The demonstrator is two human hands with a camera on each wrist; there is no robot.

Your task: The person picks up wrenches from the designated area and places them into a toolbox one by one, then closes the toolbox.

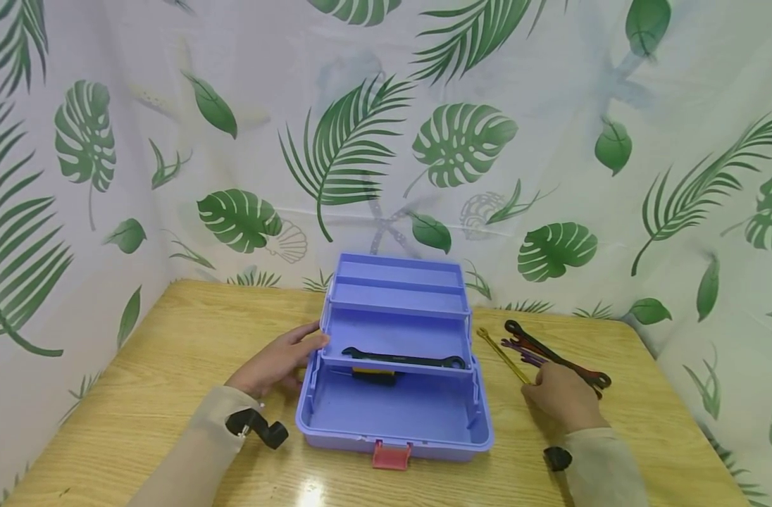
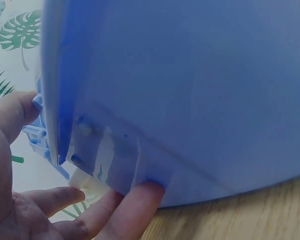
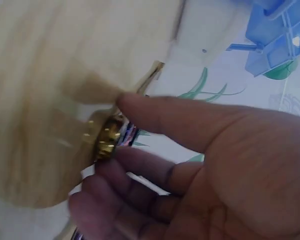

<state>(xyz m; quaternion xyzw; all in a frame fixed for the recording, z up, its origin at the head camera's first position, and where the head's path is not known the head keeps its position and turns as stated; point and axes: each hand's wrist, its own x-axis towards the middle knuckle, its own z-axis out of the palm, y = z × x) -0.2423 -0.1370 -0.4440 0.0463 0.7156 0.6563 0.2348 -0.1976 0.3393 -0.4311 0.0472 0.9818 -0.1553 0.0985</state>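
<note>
A periwinkle-blue toolbox (image 1: 395, 451) stands unfolded on the table with its trays raised. My left hand (image 1: 281, 362) holds its left side: the thumb lies at the tray edge and the fingers (image 2: 140, 200) touch the outer wall. A black combination wrench (image 1: 401, 359) lies along the front of the lower tray. Right of the box, my right hand (image 1: 562, 396) pinches the near end of a gold wrench (image 1: 501, 353) between thumb and index finger. In the right wrist view, the gold end (image 3: 110, 137) shows between those fingertips, slightly blurred.
Beside the right hand lie a large black wrench (image 1: 538, 343), a purple wrench (image 1: 524, 351) and a reddish one, overlapping. A yellow-and-black item (image 1: 373, 376) sits under the tray, partly hidden. A red latch (image 1: 391, 456) hangs at the box front. Leaf-patterned cloth hangs behind the table.
</note>
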